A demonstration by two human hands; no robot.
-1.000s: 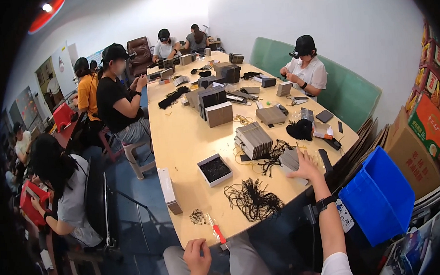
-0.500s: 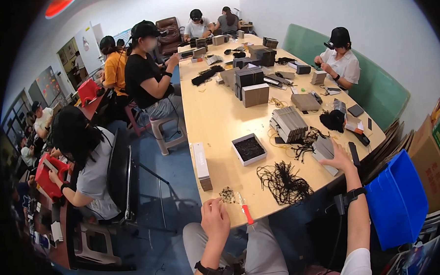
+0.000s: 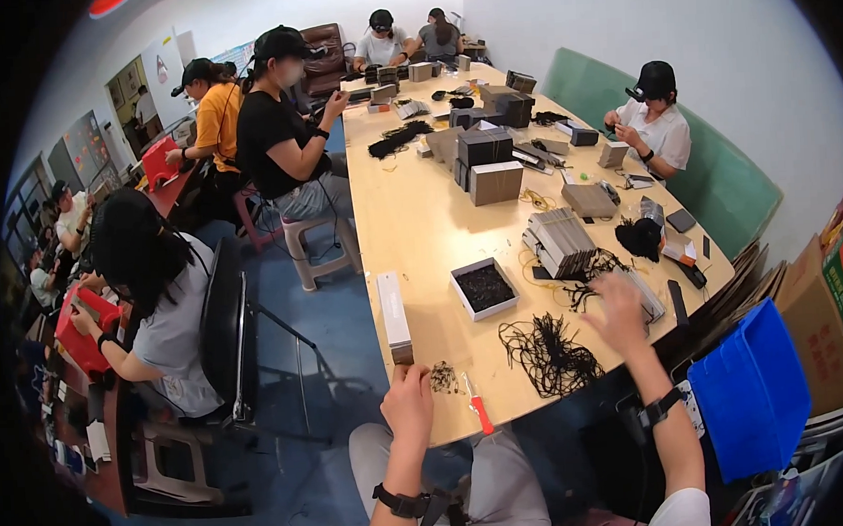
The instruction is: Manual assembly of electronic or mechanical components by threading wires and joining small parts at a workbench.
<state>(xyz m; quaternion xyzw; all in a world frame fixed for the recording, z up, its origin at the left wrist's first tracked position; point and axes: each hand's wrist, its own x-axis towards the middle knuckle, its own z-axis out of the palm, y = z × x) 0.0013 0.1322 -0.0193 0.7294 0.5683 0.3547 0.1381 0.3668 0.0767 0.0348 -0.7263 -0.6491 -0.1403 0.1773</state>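
My left hand (image 3: 407, 405) is at the table's near edge with its fingers curled together, right by the near end of a long stack of cards with a white top (image 3: 394, 311). Whatever its fingertips pinch, if anything, is hidden. My right hand (image 3: 619, 315), slightly blurred, is raised with fingers spread and nothing visible in it. It hovers between a pile of grey cards (image 3: 651, 297) and a tangled bundle of black cords (image 3: 550, 356). Between my hands lie a pile of tiny dark pieces (image 3: 443, 377) and a red-handled tool with a thin tip (image 3: 481, 415).
A white box of small black pieces (image 3: 485, 288) stands ahead, with a leaning row of grey cards (image 3: 560, 242) to its right. Dark and grey boxes (image 3: 484, 155) are stacked farther up the table. A blue bin (image 3: 752, 390) is at my right. Several people work around.
My right hand has come off the grey cards and moved left toward the black cords. My left hand has moved slightly up to the near end of the white-topped stack.
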